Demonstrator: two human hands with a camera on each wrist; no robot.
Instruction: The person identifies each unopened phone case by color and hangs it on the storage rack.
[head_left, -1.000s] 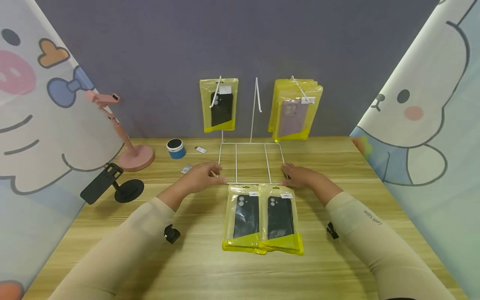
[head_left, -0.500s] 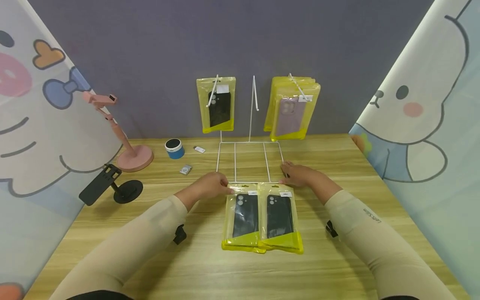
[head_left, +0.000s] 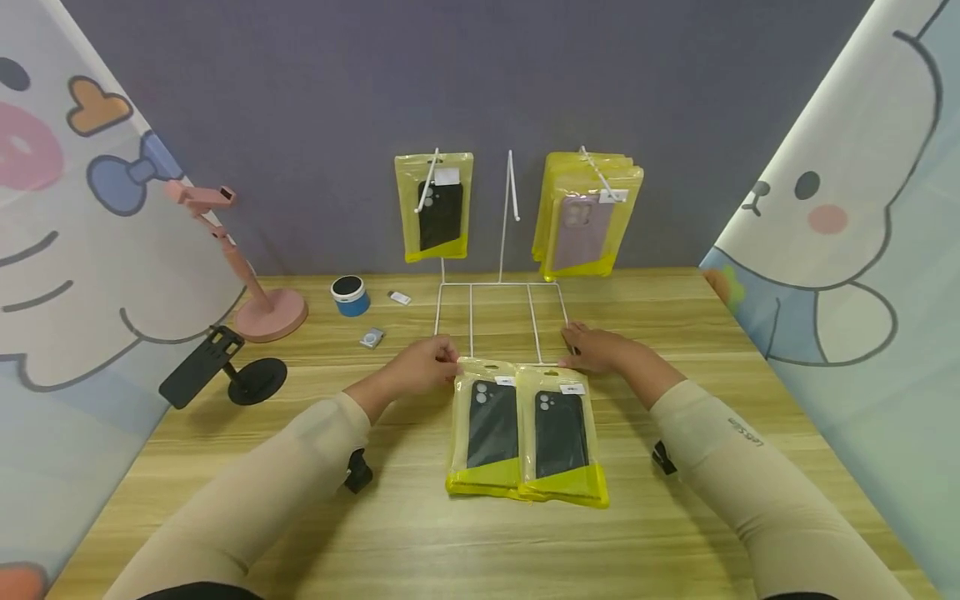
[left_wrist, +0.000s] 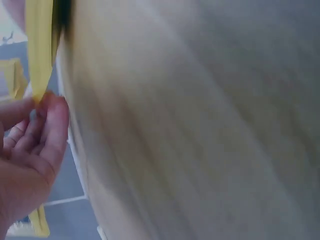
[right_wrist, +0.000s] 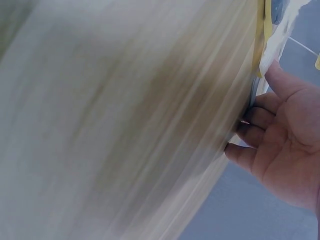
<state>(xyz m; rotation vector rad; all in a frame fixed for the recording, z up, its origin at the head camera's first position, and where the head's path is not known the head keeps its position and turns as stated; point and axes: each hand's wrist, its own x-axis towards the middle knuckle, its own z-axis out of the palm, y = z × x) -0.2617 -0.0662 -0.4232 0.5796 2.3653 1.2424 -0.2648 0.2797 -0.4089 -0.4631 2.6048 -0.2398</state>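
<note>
Two clear-and-yellow pouches with black phone cases lie side by side before a white wire display rack (head_left: 471,321). My left hand (head_left: 426,364) pinches the top left corner of the left phone case package (head_left: 491,429); its top end is slightly raised. In the left wrist view, thumb and fingertips meet on the yellow package edge (left_wrist: 41,55). The right phone case package (head_left: 561,437) lies flat, its top at the rack's front wire. My right hand (head_left: 596,348) holds the rack's front right corner, fingers along the side wire, thumb near the right package, as the right wrist view shows.
On the rack's hooks hang a black-case package (head_left: 438,208) at left and several packages (head_left: 588,221) at right; the middle hook (head_left: 514,187) is bare. A pink stand (head_left: 272,315), black phone stand (head_left: 258,382), blue-white speaker (head_left: 350,297) and small silver item (head_left: 371,337) stand left.
My left hand has left the rack's front left corner, moved right, and taken the left package's corner, shifting that package slightly backward. The right hand stays at the rack.
</note>
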